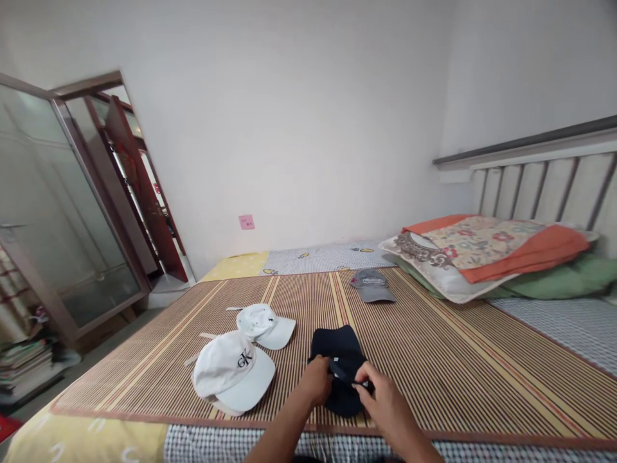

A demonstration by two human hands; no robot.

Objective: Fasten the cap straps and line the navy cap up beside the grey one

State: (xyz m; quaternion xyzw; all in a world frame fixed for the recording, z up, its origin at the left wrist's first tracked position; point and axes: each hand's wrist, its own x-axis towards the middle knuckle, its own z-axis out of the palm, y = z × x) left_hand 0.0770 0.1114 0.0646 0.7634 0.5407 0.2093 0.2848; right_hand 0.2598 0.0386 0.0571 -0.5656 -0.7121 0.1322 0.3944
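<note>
A dark navy baseball cap [337, 341] lies on the striped bamboo mat in front of me, its brim pointing away and its inside partly showing. My left hand [318, 381] is closed on the cap's left edge, fingertips partly hidden. On the other side my right hand [378, 389] pinches the strap at the cap's back between thumb and fingers. To the left sits a white cap with black lettering [231, 373]. Just behind that is a second white cap [266, 325] with a small dark mark. A grey cap [372, 286] rests farther back, right of centre.
The bamboo mat [434, 360] covers a bed against a white wall. Stacked pillows [511, 247] lie at the right by a slatted headboard [544, 186]. At the left are a glass-panelled door [43, 193] and a pile of books [26, 366] below bed height.
</note>
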